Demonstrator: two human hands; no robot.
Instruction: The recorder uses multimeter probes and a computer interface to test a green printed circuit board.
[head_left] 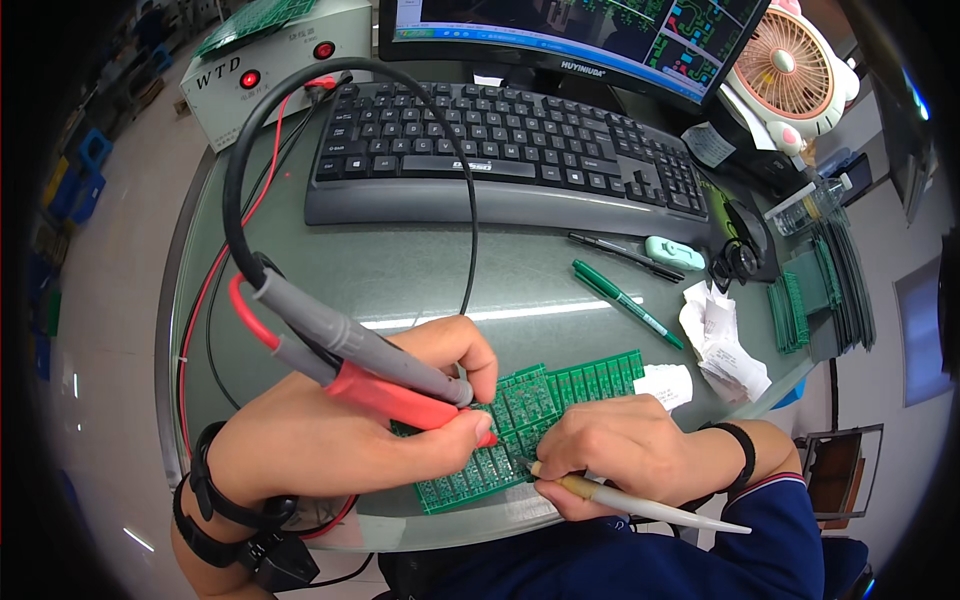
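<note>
probes [370, 346] pinched by left fingers [480, 366], tool [592, 490] by right fingers [562, 452], partly hide circuit boards [523, 398].

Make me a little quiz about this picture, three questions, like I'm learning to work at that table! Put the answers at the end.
1. True or false: the left hand holds a red probe and a grey probe.
2. What round, grilled thing stands to the right of the screen?
3. Fill the gap: the right hand holds a slim tool at the ____ boards.

Key:
1. True.
2. The fan.
3. Green.
</note>
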